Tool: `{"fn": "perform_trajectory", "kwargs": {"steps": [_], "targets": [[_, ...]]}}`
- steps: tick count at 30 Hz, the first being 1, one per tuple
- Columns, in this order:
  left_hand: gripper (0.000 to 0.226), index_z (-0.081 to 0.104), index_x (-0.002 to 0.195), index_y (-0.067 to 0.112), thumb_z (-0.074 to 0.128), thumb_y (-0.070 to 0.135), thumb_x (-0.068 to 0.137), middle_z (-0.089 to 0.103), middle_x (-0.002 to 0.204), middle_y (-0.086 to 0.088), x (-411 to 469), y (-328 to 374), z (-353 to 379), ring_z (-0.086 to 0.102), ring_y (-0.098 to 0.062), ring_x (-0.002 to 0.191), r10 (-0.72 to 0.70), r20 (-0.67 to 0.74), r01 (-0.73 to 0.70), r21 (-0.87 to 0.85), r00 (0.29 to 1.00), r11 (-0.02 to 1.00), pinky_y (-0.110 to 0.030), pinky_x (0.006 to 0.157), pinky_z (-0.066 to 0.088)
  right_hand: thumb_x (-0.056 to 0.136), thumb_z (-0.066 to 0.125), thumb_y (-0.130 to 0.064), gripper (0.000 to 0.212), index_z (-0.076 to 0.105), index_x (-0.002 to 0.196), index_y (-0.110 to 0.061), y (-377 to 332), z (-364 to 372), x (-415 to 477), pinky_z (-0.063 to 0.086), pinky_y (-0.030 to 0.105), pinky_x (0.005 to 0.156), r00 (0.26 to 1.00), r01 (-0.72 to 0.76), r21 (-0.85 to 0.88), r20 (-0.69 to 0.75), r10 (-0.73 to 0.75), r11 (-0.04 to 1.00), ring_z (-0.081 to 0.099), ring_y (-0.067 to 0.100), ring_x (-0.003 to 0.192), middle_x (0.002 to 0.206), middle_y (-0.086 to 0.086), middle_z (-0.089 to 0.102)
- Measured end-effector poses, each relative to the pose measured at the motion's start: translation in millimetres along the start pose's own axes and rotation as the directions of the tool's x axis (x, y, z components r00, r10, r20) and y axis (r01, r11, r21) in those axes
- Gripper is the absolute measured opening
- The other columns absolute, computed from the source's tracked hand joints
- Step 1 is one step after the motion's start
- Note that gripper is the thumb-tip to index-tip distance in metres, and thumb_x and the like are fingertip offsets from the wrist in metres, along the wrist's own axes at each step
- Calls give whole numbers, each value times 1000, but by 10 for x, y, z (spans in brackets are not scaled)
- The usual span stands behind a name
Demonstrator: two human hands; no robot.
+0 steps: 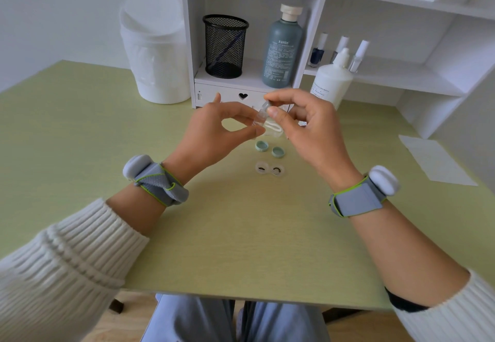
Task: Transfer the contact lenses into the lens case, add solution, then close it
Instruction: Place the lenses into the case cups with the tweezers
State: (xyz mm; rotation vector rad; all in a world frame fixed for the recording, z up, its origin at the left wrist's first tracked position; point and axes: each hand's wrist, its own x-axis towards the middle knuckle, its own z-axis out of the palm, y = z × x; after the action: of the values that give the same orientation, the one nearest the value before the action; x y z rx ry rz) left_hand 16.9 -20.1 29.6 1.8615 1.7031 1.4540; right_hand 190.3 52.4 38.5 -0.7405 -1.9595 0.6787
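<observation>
My left hand (219, 127) and my right hand (305, 124) meet above the green table (241, 229), both pinching a small clear plastic lens packet (263, 119) between thumb and fingers. Below them the open white lens case (269, 169) lies flat, with a dark lens in each of its two wells. Its two teal caps (270, 149) rest just behind it, off the case. A white solution bottle (332, 82) stands upright behind my right hand.
A white shelf unit (375, 33) holds a black mesh cup (225, 45), a grey-green bottle (282, 49) and small nail polish bottles (340, 49). A white lidded bin (155, 47) stands at the back left. A white sheet (436, 159) lies at right.
</observation>
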Motion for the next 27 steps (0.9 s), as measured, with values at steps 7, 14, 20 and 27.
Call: {"fn": "perform_trajectory", "kwargs": {"steps": [7,14,20,27], "targets": [[18,76,98,24,79,33,83,77,90,13,0,-10,0,71,2,88,7,6,-7,-8,1000,1000,-42,127,13,94,70,-18,20,75,112,-23,-9,-11,-11,40,8,63,998,57,-88,22,-55,995,54,8,60,101,-15,73],[20,76,100,23,79,33,83,76,87,15,-3,-22,5,72,1,88,5,10,-5,-24,1000,1000,-43,127,13,95,68,-18,21,75,114,-24,-15,2,-13,40,8,64,995,80,-133,65,-72,988,53,8,61,103,-15,71],[20,76,99,21,80,32,82,77,90,12,-4,-24,14,72,0,87,10,4,-10,-22,1000,1000,-42,126,14,94,70,-27,16,75,109,-25,-34,1,-3,41,10,64,997,27,-135,79,-17,990,52,7,60,101,-11,73],[17,75,95,25,81,34,81,77,90,14,-3,-29,46,72,0,88,3,25,-1,-65,1000,998,-41,127,12,96,60,-55,33,75,88,-26,-81,-4,-11,38,22,54,991,-127,-7,35,127,992,45,12,51,73,-19,68]]}}
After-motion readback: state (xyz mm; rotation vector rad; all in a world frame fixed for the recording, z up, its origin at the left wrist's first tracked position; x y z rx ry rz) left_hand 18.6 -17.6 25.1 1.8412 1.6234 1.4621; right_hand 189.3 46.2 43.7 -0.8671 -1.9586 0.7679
